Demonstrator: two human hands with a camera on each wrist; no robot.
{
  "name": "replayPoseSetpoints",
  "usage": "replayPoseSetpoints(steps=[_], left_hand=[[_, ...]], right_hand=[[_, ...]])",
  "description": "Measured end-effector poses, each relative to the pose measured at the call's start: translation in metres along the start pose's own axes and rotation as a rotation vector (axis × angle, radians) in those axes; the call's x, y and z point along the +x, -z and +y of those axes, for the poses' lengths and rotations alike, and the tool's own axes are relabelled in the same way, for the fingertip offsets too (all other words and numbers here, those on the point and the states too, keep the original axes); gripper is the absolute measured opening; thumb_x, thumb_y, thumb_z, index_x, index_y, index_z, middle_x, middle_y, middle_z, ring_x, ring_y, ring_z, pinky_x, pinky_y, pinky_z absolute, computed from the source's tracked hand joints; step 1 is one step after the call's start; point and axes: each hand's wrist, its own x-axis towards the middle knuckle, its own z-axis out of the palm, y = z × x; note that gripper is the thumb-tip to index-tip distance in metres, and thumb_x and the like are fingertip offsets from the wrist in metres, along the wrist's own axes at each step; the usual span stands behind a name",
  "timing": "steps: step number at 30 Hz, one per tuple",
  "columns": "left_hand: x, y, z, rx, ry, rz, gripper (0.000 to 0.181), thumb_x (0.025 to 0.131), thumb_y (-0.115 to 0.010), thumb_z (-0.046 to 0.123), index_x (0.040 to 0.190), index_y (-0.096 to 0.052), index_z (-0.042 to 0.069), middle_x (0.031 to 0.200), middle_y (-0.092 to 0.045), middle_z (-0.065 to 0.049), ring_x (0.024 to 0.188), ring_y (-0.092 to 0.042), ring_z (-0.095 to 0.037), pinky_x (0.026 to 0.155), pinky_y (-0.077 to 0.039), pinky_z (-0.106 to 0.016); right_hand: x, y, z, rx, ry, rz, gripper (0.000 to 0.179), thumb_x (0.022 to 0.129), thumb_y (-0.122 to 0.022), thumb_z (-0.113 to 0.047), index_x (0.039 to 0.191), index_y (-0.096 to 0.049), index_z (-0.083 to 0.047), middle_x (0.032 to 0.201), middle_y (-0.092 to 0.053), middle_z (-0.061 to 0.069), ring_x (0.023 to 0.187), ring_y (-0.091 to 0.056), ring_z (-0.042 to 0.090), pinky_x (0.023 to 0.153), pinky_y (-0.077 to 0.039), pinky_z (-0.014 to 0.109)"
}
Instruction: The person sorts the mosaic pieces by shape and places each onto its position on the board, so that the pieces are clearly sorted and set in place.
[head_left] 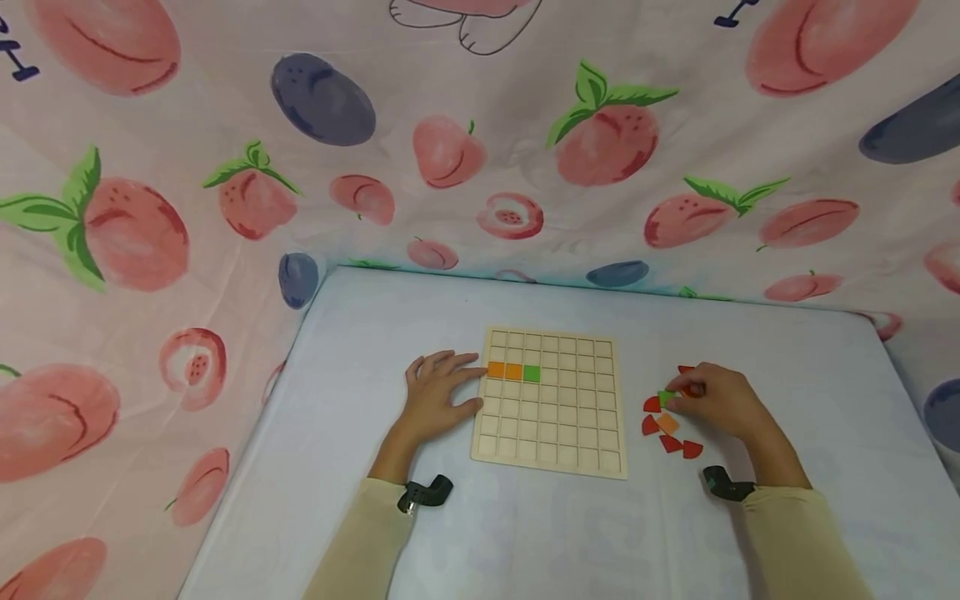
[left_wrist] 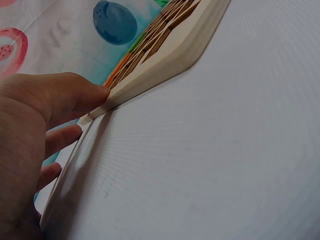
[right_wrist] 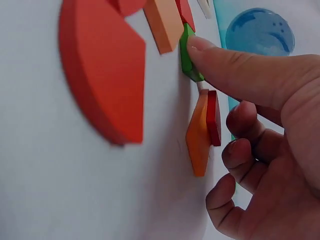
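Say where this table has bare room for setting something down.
Bare table: between the sleeves, in front of the board; behind it, up to the patterned cloth; and left of the left hand. Crowded: right of the board, where loose pieces lie by the right hand.

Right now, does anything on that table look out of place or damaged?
Nothing looks damaged or spilled. The red pieces lie at mixed angles beside the grid board, but that seems ordinary for a loose pile by the right hand. Two orange tiles and a green tile align on the board.
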Motion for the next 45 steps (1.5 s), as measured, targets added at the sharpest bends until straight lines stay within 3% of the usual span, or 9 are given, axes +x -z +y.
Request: replayPoseSetpoints(steps=[9,20,36,45], left_hand=[[0.000,-0.002,-0.002,0.008,0.009,-0.013,0.048,0.088,-0.070,0.040,0.135,-0.066,0.035,0.153,-0.053,0.009,0.147,-0.033,-0.026,0.117,-0.010,-0.062],[0.000,0.000,-0.004,-0.003,0.023,-0.018,0.048,0.088,-0.070,0.042,0.135,-0.066,0.034,0.154,-0.052,0.010,0.148,-0.033,-0.026,0.117,-0.009,-0.062],[0.000,0.002,0.001,-0.011,0.011,-0.011,0.047,0.088,-0.070,0.040,0.134,-0.067,0.034,0.153,-0.053,0.009,0.147,-0.033,-0.026,0.116,-0.010,-0.062],[0.001,0.000,-0.002,-0.009,-0.001,-0.012,0.047,0.088,-0.070,0.040,0.134,-0.066,0.034,0.153,-0.052,0.009,0.147,-0.032,-0.025,0.116,-0.010,-0.062]], right_hand=[[0.009,-0.002,-0.011,-0.008,0.017,-0.009,0.019,0.083,-0.084,-0.021,0.093,-0.075,-0.008,0.079,-0.054,0.003,0.081,-0.051,0.022,0.064,-0.043,0.030],[0.026,0.006,-0.046,0.053,0.044,-0.015,0.013,0.088,-0.078,-0.020,0.093,-0.076,-0.008,0.081,-0.056,0.005,0.077,-0.051,0.021,0.061,-0.043,0.031],[0.062,-0.026,-0.102,0.165,0.175,-0.055,0.011,0.088,-0.080,-0.023,0.090,-0.076,-0.013,0.080,-0.055,0.002,0.077,-0.048,0.020,0.068,-0.041,0.033],[0.075,-0.047,-0.116,0.156,0.240,-0.075,0.009,0.088,-0.080,-0.021,0.087,-0.076,-0.013,0.078,-0.057,0.002,0.072,-0.049,0.017,0.067,-0.042,0.033]])
